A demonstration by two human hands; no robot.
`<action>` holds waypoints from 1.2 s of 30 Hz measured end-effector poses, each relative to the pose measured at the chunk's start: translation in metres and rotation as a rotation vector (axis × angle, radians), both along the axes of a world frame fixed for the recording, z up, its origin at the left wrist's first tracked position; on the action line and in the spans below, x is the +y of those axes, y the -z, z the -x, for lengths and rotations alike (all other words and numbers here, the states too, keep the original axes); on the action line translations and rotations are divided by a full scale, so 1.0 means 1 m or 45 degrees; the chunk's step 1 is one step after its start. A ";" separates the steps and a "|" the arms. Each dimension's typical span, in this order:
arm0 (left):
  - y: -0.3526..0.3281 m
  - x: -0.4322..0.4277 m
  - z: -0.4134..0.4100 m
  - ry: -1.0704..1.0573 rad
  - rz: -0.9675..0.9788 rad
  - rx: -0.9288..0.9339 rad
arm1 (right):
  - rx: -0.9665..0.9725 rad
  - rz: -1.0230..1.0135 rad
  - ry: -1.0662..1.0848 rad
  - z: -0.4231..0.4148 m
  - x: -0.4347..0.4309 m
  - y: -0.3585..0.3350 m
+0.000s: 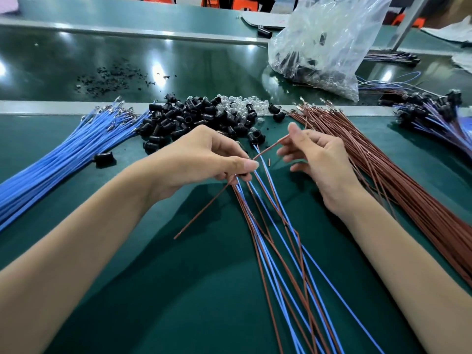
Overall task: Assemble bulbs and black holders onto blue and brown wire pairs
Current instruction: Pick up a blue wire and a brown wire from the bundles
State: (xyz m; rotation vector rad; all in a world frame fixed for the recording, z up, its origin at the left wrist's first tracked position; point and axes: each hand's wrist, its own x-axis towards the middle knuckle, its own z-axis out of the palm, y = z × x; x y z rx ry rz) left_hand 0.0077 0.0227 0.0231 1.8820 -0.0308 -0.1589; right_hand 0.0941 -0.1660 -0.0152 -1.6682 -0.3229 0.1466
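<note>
- Grips a mixed bunch of blue and brown wires in the left hand, with fingers clenched round it and thumb pressed on top.
- Holds that bunch over the middle of the green table, fanned out toward the near edge, with one brown strand splayed off to the lower left.
- Pinches the far end of a single brown wire in the right hand, between thumb and forefinger, with the remaining fingers loosely curled and apart from it.
- Bends that wire from the right hand down to the left hand's grasp.
- On the left of the table: a thick bundle of blue wires, metal terminals at the far end.
- On the right: a matching bundle of brown wires, terminals also at the far end, just beside the right hand.
- Beyond both hands, between the two bundles: a heap of black holders, with clear bulbs piled at its far side.
- One stray holder lying apart, near the blue bundle.
- Farther back, to the right: a crumpled clear plastic bag with more bulbs and dark parts inside.
- At the far right edge: a heap of wire pairs carrying black holders.
- On the dark belt behind: scattered black scraps.
</note>
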 end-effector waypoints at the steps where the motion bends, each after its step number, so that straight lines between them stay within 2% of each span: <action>1: 0.000 0.001 0.000 0.009 0.023 0.011 | -0.073 0.105 0.124 -0.006 -0.002 0.003; 4: -0.006 0.012 0.002 0.052 0.102 0.049 | -0.151 0.421 0.310 -0.020 -0.010 0.004; 6: -0.014 0.026 0.003 0.121 0.118 0.085 | -0.142 0.503 0.360 -0.025 -0.014 0.003; 13: -0.026 0.066 0.009 0.376 0.075 0.122 | -0.069 0.347 0.430 -0.032 -0.016 0.007; 15: -0.022 0.067 0.009 0.437 0.117 0.116 | -0.085 0.380 0.455 -0.032 -0.017 0.008; 18: -0.006 0.056 0.004 0.423 0.225 0.067 | -0.273 0.621 0.465 -0.031 -0.019 0.009; 22: 0.018 0.035 -0.001 0.413 0.231 0.096 | -0.513 0.817 0.498 -0.032 -0.018 0.009; 31: 0.026 0.045 -0.001 0.628 0.476 0.219 | -0.535 1.328 0.453 -0.056 0.001 -0.001; 33: 0.027 0.045 -0.002 0.595 0.514 0.223 | -0.492 1.184 0.490 -0.058 0.006 -0.002; 34: 0.027 0.045 -0.002 0.585 0.527 0.225 | -0.429 1.003 0.506 -0.059 0.008 -0.003; 36: 0.026 0.045 -0.002 0.599 0.534 0.225 | -0.116 0.458 0.472 -0.057 0.012 -0.007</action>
